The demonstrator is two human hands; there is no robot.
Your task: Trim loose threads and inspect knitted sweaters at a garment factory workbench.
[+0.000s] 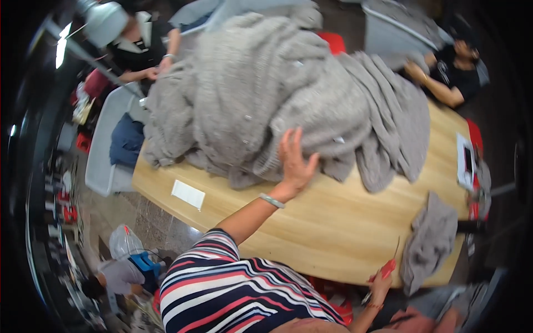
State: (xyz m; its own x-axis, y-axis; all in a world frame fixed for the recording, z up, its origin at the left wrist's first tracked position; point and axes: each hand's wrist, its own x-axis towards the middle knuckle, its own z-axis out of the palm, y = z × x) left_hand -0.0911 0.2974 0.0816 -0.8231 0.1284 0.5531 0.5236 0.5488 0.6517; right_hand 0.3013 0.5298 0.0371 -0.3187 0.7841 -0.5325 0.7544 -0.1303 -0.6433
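On the wooden desk (333, 222), a big heap of grey knitted garments (277, 94), piled high and spilling toward the far and right edges. Separate from it, near the right end of the desk and draped partly over the near edge, a single grey knitted piece (430, 244). Judging from that, most of the work left: only one piece seen apart from the heap, the bulk unsorted.

Left hand (294, 158) laid flat against the near slope of the heap, arm in a striped sleeve (233, 283), a pale bangle (271, 200) at the wrist. Grip spread wide: fingers fanned and straight, thumb out to the right, palm pressing the knit, nothing pinched or lifted.

Right hand (381, 286) low at the near edge of the desk, just beside the single piece without clearly touching it. Grip curled around the red handle of a small pair of snips (388, 266), thin tip pointing up; too small to tell how tightly.

Elsewhere: a white card (187, 194) flat near the left end of the desk, a white tray-like thing (465, 161) at the right edge, a grey chair (105, 150) with a dark blue cloth on it at left. Other people seated at the far side, one at upper left (141, 47), one at upper right (452, 72), their hands at the far rim of the heap.
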